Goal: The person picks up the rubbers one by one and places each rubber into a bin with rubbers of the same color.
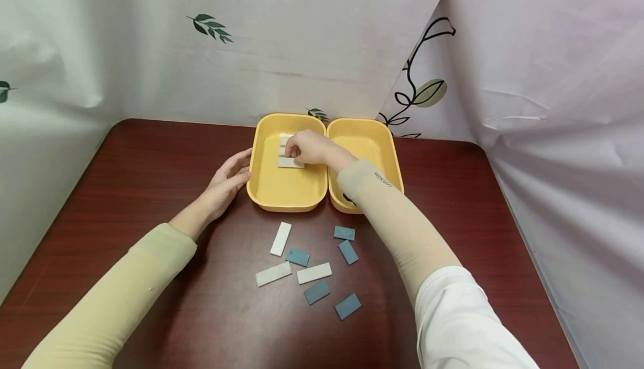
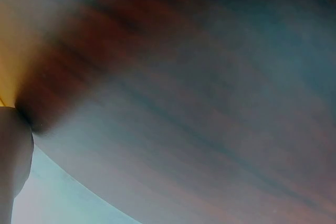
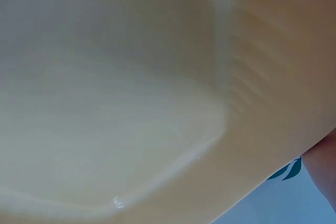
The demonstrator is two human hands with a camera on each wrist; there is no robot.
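My right hand (image 1: pixel 312 147) reaches into the left yellow tray (image 1: pixel 289 193), thumb and fingers curled at a white rectangular tile (image 1: pixel 287 162) lying on its floor. Just above that tile, more white tiles lie in a stacked row, partly covered by the fingers. Against the left outer wall of the same tray rests my left hand (image 1: pixel 227 183), its fingers extended along the side and the thumb near the rim. In the left wrist view only a blurred bit of the hand (image 2: pixel 14 156) shows beside the dark table.
Beside the left tray stands a second yellow tray (image 1: pixel 362 134), partly hidden under my right forearm. In front lie loose white tiles (image 1: pixel 314 273) and several blue-grey tiles (image 1: pixel 348 306) on the dark red table (image 1: pixel 151 190). A patterned sheet (image 1: pixel 282 50) hangs behind.
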